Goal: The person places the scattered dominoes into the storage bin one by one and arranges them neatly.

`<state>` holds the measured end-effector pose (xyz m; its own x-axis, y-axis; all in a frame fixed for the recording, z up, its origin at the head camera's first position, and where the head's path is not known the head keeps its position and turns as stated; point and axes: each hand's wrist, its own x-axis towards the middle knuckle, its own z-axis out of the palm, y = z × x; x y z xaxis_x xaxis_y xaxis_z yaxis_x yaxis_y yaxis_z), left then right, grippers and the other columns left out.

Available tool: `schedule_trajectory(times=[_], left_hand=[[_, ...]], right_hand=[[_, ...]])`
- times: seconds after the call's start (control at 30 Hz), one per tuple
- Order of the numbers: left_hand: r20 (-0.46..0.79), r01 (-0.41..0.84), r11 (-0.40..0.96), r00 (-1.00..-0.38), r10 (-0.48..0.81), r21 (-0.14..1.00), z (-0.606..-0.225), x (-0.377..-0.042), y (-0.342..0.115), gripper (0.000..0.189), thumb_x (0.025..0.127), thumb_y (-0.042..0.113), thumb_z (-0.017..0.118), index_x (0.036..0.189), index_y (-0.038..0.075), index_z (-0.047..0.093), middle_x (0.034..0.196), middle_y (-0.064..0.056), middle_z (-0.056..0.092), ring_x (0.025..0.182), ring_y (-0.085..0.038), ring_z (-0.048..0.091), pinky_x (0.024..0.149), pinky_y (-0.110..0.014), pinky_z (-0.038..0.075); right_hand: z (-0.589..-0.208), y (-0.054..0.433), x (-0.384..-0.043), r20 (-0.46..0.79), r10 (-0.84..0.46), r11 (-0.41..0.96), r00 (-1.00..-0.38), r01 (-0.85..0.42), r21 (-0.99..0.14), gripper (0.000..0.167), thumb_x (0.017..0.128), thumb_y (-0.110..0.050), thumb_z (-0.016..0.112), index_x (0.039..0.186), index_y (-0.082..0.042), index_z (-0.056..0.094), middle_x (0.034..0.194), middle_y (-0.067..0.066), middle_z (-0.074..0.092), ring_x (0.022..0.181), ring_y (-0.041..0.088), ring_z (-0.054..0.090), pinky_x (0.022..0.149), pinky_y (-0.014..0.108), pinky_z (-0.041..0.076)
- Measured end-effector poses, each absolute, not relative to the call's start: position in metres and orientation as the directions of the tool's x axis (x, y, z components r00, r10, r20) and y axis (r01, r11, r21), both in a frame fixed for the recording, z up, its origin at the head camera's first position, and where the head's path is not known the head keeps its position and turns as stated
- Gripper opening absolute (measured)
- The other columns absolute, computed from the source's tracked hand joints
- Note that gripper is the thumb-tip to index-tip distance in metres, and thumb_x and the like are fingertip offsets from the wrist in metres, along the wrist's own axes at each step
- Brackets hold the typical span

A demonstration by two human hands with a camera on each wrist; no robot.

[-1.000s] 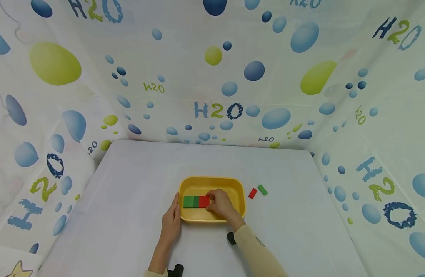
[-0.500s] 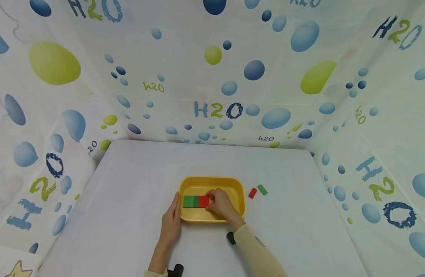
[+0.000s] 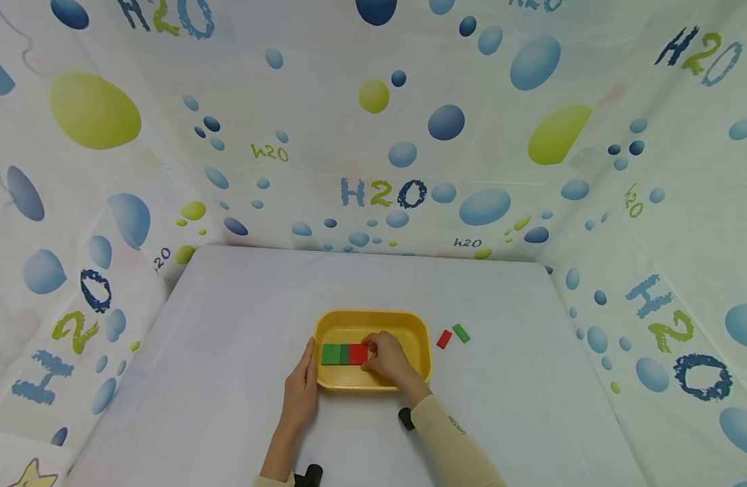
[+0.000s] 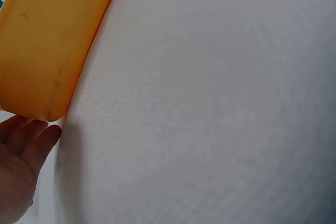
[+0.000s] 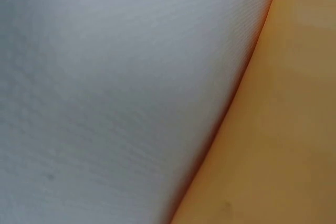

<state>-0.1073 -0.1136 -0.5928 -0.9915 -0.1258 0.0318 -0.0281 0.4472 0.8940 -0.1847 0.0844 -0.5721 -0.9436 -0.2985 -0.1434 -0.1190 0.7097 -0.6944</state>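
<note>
A yellow tray [image 3: 339, 326] lies on the table, its side wall [image 4: 52, 40] large in the left wrist view. Inside it a row of flat blocks runs from green blocks [image 3: 331, 354] at the left to a red block [image 3: 357, 354] at the right end. My right hand [image 3: 391, 362] reaches over the tray and pinches that red end between thumb and fingers. Against the tray's left wall rests my left hand [image 3: 301, 391], fingers nearly straight. In the right wrist view only the tray's wall [image 5: 262, 129] and the cloth show; the hand is out of sight.
To the right of the tray, a loose red block [image 3: 444, 339] and a loose green block [image 3: 461, 333] lie close together on the white tablecloth [image 3: 507, 379]. A patterned curtain [image 3: 324, 122] encloses the table at the back and sides.
</note>
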Motion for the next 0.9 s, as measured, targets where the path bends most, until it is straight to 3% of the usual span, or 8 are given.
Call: schedule_trajectory(times=[0.5,0.73,0.9], left_hand=[[0.06,-0.011,0.471,-0.989,-0.136,0.882,-0.593,-0.107,-0.114,0.047,0.107,0.017,0.036,0.153,0.014,0.033,0.155,-0.007,0.038,0.143,-0.026,0.037,0.115,-0.04,0.032],[0.054,-0.015,0.464,-0.989,-0.135,0.886,-0.591,-0.106,-0.113,0.047,0.107,0.015,0.037,0.154,0.015,0.033,0.155,-0.006,0.038,0.143,-0.024,0.037,0.115,-0.04,0.032],[0.034,-0.026,0.453,-0.992,-0.125,0.891,-0.589,-0.106,-0.113,0.048,0.107,0.016,0.036,0.154,0.016,0.031,0.157,-0.004,0.036,0.144,-0.022,0.035,0.117,-0.038,0.031]], right_hand=[[-0.574,0.087,-0.182,-0.1,-0.295,0.681,-0.95,-0.136,-0.719,0.051,0.071,-0.014,0.088,0.116,-0.003,0.066,0.088,0.002,0.056,0.071,0.011,0.051,0.068,0.021,0.049],[-0.555,0.103,-0.174,-0.047,-0.265,0.578,-0.963,-0.12,-0.807,0.052,0.08,-0.015,0.081,0.127,-0.005,0.061,0.109,0.01,0.062,0.083,0.014,0.057,0.074,0.021,0.054],[-0.534,0.133,-0.169,0.104,-0.284,0.537,-0.953,-0.247,-0.807,0.05,0.082,-0.012,0.079,0.128,-0.008,0.061,0.114,0.016,0.063,0.086,0.016,0.06,0.072,0.019,0.053]])
